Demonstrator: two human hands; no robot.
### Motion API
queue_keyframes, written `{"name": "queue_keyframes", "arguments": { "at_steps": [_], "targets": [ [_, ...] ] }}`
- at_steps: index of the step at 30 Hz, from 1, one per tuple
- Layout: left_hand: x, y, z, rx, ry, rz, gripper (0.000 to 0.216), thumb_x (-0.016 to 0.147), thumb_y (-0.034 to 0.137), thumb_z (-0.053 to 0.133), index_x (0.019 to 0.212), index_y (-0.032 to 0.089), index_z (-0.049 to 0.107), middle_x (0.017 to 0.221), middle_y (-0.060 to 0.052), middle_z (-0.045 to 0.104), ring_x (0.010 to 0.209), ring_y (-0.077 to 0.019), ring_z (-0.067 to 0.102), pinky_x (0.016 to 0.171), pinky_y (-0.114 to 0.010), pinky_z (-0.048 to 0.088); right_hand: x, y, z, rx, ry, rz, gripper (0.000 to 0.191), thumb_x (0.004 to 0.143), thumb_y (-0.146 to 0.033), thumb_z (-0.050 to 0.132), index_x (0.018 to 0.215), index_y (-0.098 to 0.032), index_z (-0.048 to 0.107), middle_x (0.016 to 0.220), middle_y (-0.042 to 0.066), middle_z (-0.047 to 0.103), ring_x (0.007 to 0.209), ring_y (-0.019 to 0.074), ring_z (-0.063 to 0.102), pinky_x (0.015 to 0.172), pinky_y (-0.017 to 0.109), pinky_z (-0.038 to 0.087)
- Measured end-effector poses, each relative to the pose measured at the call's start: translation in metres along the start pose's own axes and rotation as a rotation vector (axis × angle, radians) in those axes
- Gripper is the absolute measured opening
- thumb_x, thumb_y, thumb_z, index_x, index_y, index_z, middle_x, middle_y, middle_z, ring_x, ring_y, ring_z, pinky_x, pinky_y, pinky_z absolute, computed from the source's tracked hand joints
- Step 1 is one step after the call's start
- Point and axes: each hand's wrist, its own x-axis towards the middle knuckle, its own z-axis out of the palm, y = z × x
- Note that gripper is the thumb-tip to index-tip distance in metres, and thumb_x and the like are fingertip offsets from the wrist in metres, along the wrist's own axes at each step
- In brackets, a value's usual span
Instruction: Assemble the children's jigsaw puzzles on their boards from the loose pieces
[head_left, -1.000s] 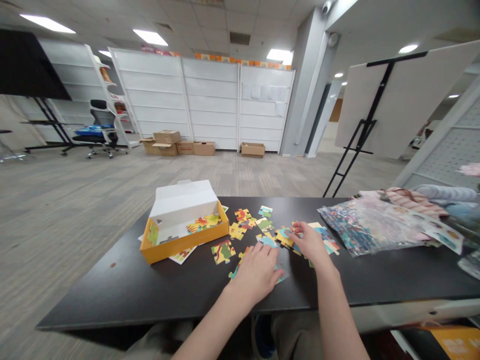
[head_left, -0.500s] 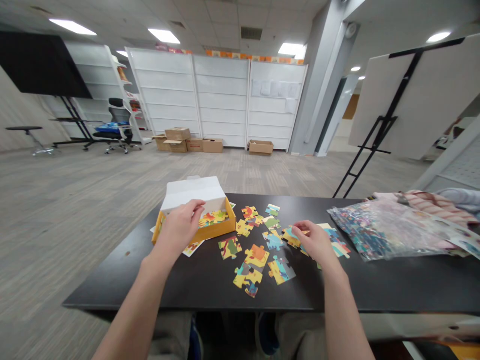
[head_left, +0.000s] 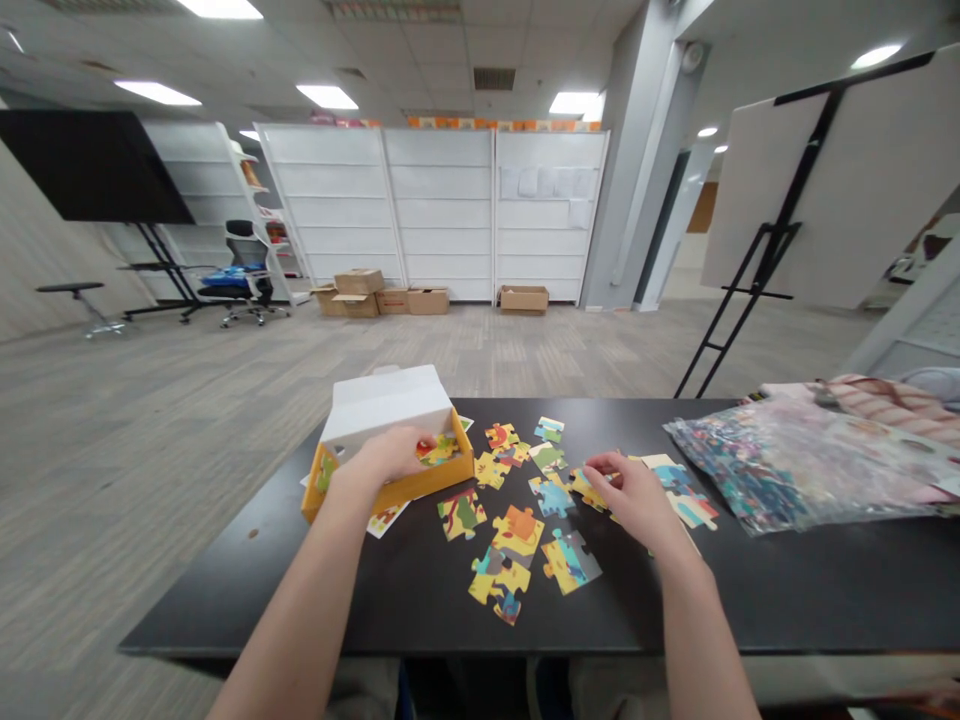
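Observation:
My left hand reaches down inside a yellow box, whose white lid stands raised. Its fingertips are among colourful puzzle pieces and partly hidden, so a grip on one does not show. My right hand hovers low over the right side of the table, thumb and forefinger slightly apart. Just under those fingertips lies a yellow puzzle piece. Between the hands, several loose pieces are spread out, among them a light blue one. Joined yellow-and-orange pieces lie nearer to me.
Beyond my right hand, flat printed pieces lie beside a clear plastic bag of small colourful bits. Striped pink cloth is behind the bag. A printed card sticks out from under the box. The black table ends close to me.
My left hand has lowered from above the box into it, onto the pieces. My right hand stays over nearly the same spot. The head view has tilted up slightly.

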Motion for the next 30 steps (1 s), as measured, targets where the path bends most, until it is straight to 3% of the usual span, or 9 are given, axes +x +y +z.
{"name": "queue_keyframes", "arguments": {
  "at_steps": [4, 10, 13, 19, 26, 30],
  "targets": [
    [0.001, 0.003, 0.0, 0.018, -0.008, 0.011, 0.045, 0.072, 0.02, 0.065, 0.116, 0.026, 0.074, 0.12, -0.01, 0.074, 0.107, -0.0311, 0.068, 0.09, -0.036, 0.049, -0.002, -0.002, 0.0, 0.022, -0.038, 0.005, 0.027, 0.087, -0.045, 0.056, 0.088, -0.022, 0.07, 0.089, 0.007, 0.076, 0.074, 0.0231, 0.071, 0.07, 0.034, 0.051],
    [-0.006, 0.002, -0.004, 0.045, 0.02, 0.053, 0.036, 0.082, 0.036, 0.06, 0.112, 0.023, 0.075, 0.113, -0.011, 0.076, 0.102, -0.0318, 0.069, 0.089, -0.037, 0.049, -0.003, -0.002, 0.002, 0.027, -0.078, -0.011, 0.026, 0.088, -0.043, 0.056, 0.088, -0.021, 0.07, 0.09, 0.008, 0.075, 0.079, 0.0235, 0.07, 0.074, 0.035, 0.052],
    [-0.008, -0.001, -0.002, 0.056, 0.048, 0.065, 0.035, 0.088, 0.035, 0.052, 0.11, 0.022, 0.075, 0.109, -0.01, 0.076, 0.098, -0.0303, 0.071, 0.087, -0.035, 0.05, -0.003, -0.003, 0.003, 0.011, -0.088, -0.024, 0.026, 0.088, -0.042, 0.055, 0.09, -0.021, 0.07, 0.091, 0.008, 0.075, 0.079, 0.0231, 0.07, 0.075, 0.035, 0.052],
    [-0.006, -0.011, 0.005, 0.091, 0.159, -0.014, 0.043, 0.097, 0.023, 0.034, 0.132, 0.017, 0.06, 0.118, -0.016, 0.072, 0.105, -0.031, 0.069, 0.091, -0.039, 0.048, -0.004, -0.007, 0.003, -0.01, -0.108, -0.037, 0.026, 0.089, -0.041, 0.054, 0.091, -0.02, 0.07, 0.089, 0.008, 0.075, 0.077, 0.0217, 0.07, 0.074, 0.034, 0.052],
    [-0.005, -0.023, 0.007, 0.075, 0.166, -0.014, 0.038, 0.101, 0.026, 0.037, 0.134, 0.02, 0.055, 0.121, -0.013, 0.071, 0.111, -0.0278, 0.068, 0.093, -0.034, 0.048, -0.004, -0.007, 0.003, -0.001, -0.116, -0.042, 0.026, 0.088, -0.041, 0.054, 0.09, -0.02, 0.07, 0.089, 0.008, 0.075, 0.078, 0.0219, 0.07, 0.074, 0.034, 0.052],
    [-0.007, -0.022, 0.006, 0.093, 0.167, -0.047, 0.042, 0.097, 0.018, 0.042, 0.138, 0.02, 0.051, 0.119, -0.014, 0.071, 0.109, -0.0281, 0.069, 0.091, -0.035, 0.048, -0.004, -0.007, 0.003, -0.007, -0.129, -0.04, 0.026, 0.089, -0.04, 0.053, 0.09, -0.02, 0.069, 0.09, 0.008, 0.075, 0.078, 0.0222, 0.069, 0.073, 0.035, 0.052]
  ]
}}
